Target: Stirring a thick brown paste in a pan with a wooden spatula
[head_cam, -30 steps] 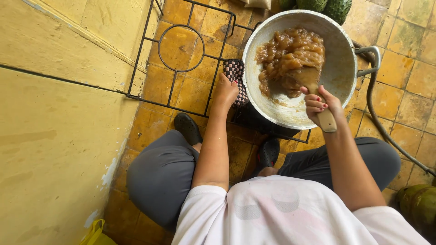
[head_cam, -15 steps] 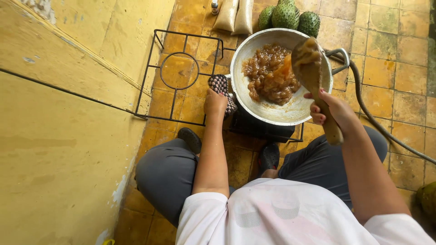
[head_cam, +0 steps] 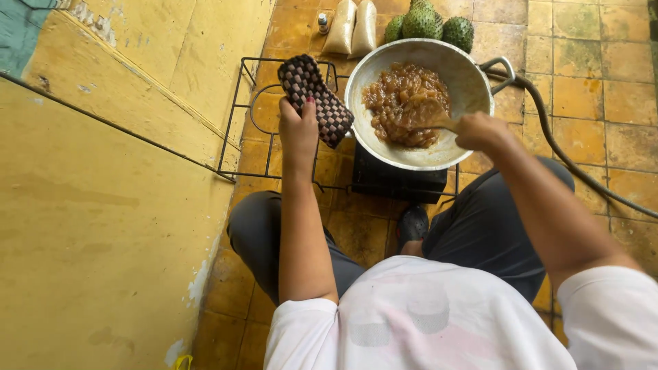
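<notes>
Head view: the left hand (head_cam: 299,130) has its fingers clamped on a checked woven potholder (head_cam: 315,99), just left of a large metal pan (head_cam: 473,82). The right hand (head_cam: 480,130) has its fingers wrapped round a wooden spoon (head_cam: 426,113), whose bowl lies beyond the fingertips, sunk in the chunky brown mash (head_cam: 401,96) filling the pan's bottom

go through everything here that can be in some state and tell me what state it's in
Metal pot: on the black burner, partly filled with brown mash.
Wooden spoon: blade in the mash.
Right hand: gripping the spoon handle.
Left hand: holding the checkered potholder against the pot's rim.
Wire stand: bare.
</notes>
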